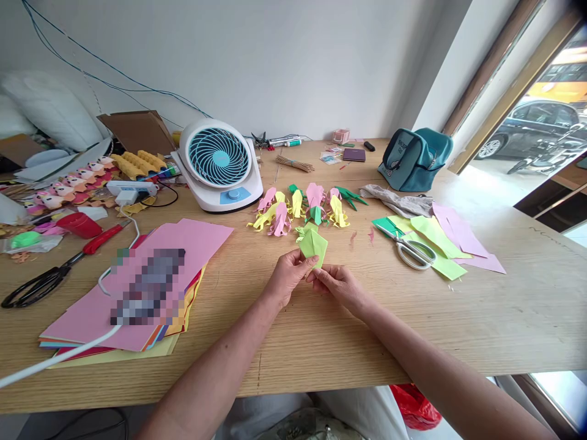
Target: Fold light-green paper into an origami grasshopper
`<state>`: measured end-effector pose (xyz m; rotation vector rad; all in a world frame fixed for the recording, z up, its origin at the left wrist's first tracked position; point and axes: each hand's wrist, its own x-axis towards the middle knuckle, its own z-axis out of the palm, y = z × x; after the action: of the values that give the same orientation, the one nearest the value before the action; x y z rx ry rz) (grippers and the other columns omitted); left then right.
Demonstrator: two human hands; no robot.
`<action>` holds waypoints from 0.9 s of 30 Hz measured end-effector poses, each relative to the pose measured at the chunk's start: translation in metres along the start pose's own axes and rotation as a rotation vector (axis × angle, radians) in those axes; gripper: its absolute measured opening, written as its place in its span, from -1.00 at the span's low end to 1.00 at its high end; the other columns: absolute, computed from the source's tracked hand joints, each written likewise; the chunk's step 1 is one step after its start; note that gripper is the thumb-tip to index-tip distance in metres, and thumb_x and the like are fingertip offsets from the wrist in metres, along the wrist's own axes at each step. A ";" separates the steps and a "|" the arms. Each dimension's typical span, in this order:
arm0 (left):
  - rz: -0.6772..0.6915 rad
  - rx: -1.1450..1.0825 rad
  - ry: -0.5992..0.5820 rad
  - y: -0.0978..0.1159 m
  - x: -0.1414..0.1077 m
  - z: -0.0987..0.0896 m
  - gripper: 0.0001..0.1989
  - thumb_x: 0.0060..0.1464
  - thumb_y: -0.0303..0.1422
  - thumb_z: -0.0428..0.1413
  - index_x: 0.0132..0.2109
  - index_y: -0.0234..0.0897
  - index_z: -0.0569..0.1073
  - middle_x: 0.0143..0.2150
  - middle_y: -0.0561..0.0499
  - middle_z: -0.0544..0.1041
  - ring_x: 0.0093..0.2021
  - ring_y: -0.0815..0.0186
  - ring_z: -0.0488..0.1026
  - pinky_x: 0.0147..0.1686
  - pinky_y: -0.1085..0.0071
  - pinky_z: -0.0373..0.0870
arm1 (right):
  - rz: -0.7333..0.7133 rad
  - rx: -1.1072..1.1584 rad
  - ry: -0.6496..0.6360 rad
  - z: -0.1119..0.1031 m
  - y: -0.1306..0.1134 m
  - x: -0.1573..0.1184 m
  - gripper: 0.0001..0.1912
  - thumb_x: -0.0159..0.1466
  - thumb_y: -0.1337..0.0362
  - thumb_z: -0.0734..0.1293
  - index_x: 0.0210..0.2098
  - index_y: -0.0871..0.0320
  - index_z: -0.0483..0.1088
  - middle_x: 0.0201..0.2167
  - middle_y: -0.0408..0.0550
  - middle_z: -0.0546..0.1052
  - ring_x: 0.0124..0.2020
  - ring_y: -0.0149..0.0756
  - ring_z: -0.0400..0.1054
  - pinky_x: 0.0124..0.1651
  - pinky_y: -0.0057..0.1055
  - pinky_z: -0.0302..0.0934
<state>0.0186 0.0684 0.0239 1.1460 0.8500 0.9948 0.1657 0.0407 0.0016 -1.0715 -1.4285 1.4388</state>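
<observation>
In the middle of the head view, a light-green folded paper [314, 244] is pinched at its lower edge by both hands. My left hand [290, 275] grips it with the thumb on top, and my right hand [337, 284] holds the bottom corner, its fingertips close to the left thumb. The paper has a pointed outline with a crease down its centre. Just beyond it lies a cluster of folded paper figures [315, 195] in pink, yellow and green, some with thin cut strips. Another light-green piece [302, 232] shows partly behind the held paper.
Right of the hands, white-handled scissors [400, 240] rest by pink and green paper sheets [458, 235]. A teal bag [408, 162] stands behind them. Leftward are a white fan [220, 162], a stack of coloured paper [202, 235] with a blurred object on it, and red-and-black scissors [73, 260].
</observation>
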 end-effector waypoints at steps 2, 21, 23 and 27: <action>-0.013 -0.003 -0.037 -0.002 -0.001 0.001 -0.55 -0.12 -0.07 0.34 -0.48 -0.31 0.34 -0.63 0.19 0.29 -0.60 0.49 0.24 -0.52 0.50 0.20 | -0.014 -0.008 0.015 0.000 0.000 0.000 -0.36 0.18 -0.31 0.28 -0.41 0.20 0.49 -0.58 -0.16 0.41 -0.56 -0.46 0.12 -0.47 -0.45 0.00; 0.007 0.004 0.027 -0.005 -0.001 0.000 -0.62 -0.07 -0.17 0.28 -0.53 -0.28 0.27 -0.63 0.18 0.26 -0.55 0.48 0.19 -0.48 0.50 0.14 | -0.051 -0.108 0.040 -0.001 0.005 -0.001 -0.40 0.26 -0.25 0.23 -0.38 0.20 0.47 -0.55 -0.17 0.37 -0.53 -0.44 0.15 -0.44 -0.45 0.02; -0.015 0.009 -0.010 -0.004 -0.001 -0.001 -0.65 -0.07 -0.17 0.28 -0.50 -0.29 0.31 -0.62 0.17 0.29 -0.55 0.48 0.18 -0.49 0.51 0.14 | -0.061 -0.130 0.058 -0.001 0.005 -0.001 -0.40 0.27 -0.25 0.22 -0.43 0.19 0.43 -0.57 -0.18 0.34 -0.54 -0.44 0.13 -0.45 -0.45 0.01; -0.026 0.009 -0.006 -0.003 -0.001 0.000 -0.63 -0.11 -0.17 0.30 -0.53 -0.29 0.31 -0.63 0.17 0.28 -0.56 0.50 0.19 -0.50 0.52 0.15 | -0.065 -0.132 0.064 -0.001 0.006 -0.002 -0.42 0.29 -0.23 0.21 -0.42 0.19 0.42 -0.57 -0.18 0.34 -0.55 -0.44 0.12 -0.47 -0.45 -0.01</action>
<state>0.0190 0.0675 0.0209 1.1420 0.8639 0.9666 0.1672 0.0388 -0.0044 -1.1319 -1.5151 1.2681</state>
